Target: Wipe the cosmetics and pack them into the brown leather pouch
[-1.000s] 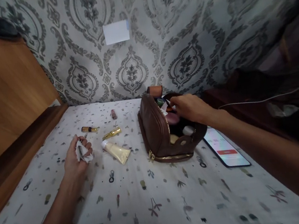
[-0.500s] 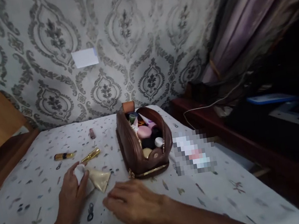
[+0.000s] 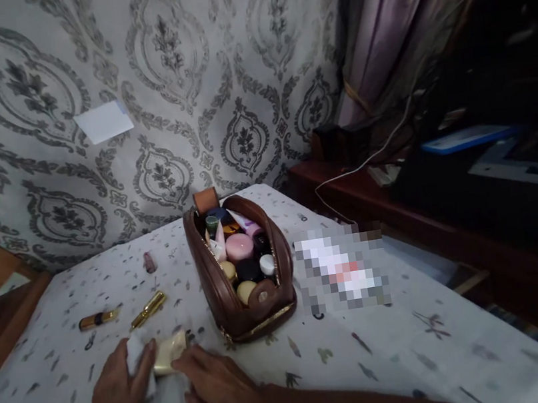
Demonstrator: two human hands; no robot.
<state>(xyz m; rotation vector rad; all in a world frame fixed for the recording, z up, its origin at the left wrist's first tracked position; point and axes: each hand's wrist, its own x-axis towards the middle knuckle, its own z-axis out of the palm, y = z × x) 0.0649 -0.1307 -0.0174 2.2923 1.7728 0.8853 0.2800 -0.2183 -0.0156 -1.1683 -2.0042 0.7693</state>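
Observation:
My left hand (image 3: 118,392) is closed around a white tissue (image 3: 134,356), which wraps one end of a cream-gold squeeze tube (image 3: 170,354). From the other side, my right hand (image 3: 220,384) has its thumb and fingers closed on the tube's flat end. Just beyond my left hand lies a shiny gold tube (image 3: 148,309), with an amber and black tube (image 3: 98,319) to its left. The brown cosmetic bag (image 3: 208,305) stands unzipped behind my right hand. Inside it are a pink round lid (image 3: 239,247), a white cap (image 3: 267,265) and several other containers.
A small pinkish item (image 3: 149,262) lies toward the back of the patterned white cloth (image 3: 335,373). Right of the bag is a blurred-out item (image 3: 332,266). Patterned wallpaper rises behind; a dark red ledge (image 3: 305,176) with a white cable runs along the right.
My right hand has reached the tube's flat end and taken hold of it. My left hand still holds the tissue. The view has turned to the right and tilted.

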